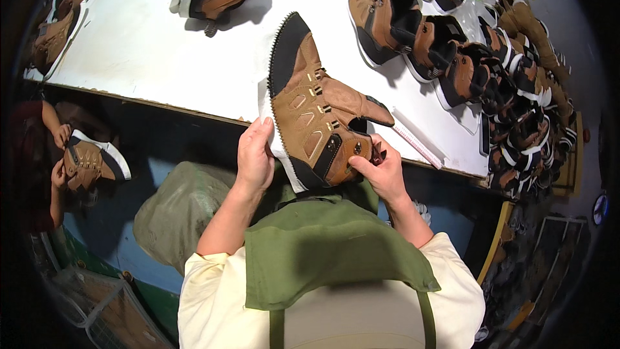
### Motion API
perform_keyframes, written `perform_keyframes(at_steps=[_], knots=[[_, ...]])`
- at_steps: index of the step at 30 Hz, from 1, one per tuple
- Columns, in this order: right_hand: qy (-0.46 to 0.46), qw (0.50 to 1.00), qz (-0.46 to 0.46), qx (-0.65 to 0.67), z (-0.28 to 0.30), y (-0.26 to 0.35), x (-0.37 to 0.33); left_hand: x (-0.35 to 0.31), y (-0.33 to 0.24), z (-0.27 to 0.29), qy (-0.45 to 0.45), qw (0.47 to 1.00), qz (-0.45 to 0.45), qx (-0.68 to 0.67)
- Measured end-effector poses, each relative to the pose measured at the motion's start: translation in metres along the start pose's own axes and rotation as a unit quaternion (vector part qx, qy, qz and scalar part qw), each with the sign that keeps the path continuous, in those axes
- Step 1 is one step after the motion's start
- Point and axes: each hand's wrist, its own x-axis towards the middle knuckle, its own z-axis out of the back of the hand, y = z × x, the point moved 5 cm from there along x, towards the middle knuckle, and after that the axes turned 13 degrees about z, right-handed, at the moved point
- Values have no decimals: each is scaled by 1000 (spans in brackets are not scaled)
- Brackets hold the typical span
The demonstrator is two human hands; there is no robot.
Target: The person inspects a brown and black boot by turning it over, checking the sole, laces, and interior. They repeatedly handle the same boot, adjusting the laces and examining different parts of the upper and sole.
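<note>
Brown shoe [302, 113] held w/ both hands [255, 160]

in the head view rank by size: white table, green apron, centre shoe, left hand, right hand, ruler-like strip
1. White table
2. Green apron
3. Centre shoe
4. Left hand and right hand, too alike to rank
5. Ruler-like strip

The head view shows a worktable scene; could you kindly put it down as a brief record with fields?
Held: brown-and-black boot upper
Left hand: grips its white-bordered edge
Right hand: grips the ankle end, thumb on top
White table: bears a thin white strip and several boots
Left side: another person's hands hold a similar brown piece
</note>
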Motion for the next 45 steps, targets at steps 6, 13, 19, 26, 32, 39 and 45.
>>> perform_keyframes(at_steps=[6, 13, 19, 26, 32, 39, 45], knots=[[-2, 999, -35, -18, -4, -2, 0, 15, 20, 27, -22, 998, -23, -63], [-4, 998, 60, 18, -14, -9, 3, -3, 9, 10, 30, 996, -51, -65], [2, 998, 59, 9, -25, 11, 12, -20, -15, 2, -5, 993, -84, -81], [27, 999, 45, 11, -35, 8, 19, -14, -9, 25, 1, 996, -77, -33], [31, 999, 38, 14, -58, 17, 24, -28, -32, 35, -52, 992, -108, -39], [78, 995, 56, 10, -81, 12, 40, -27, -42, 56, -70, 986, -135, -62], [83, 995, 59, -9, -93, 14, 46, -23, -38, 76, -39, 991, -115, -53]])
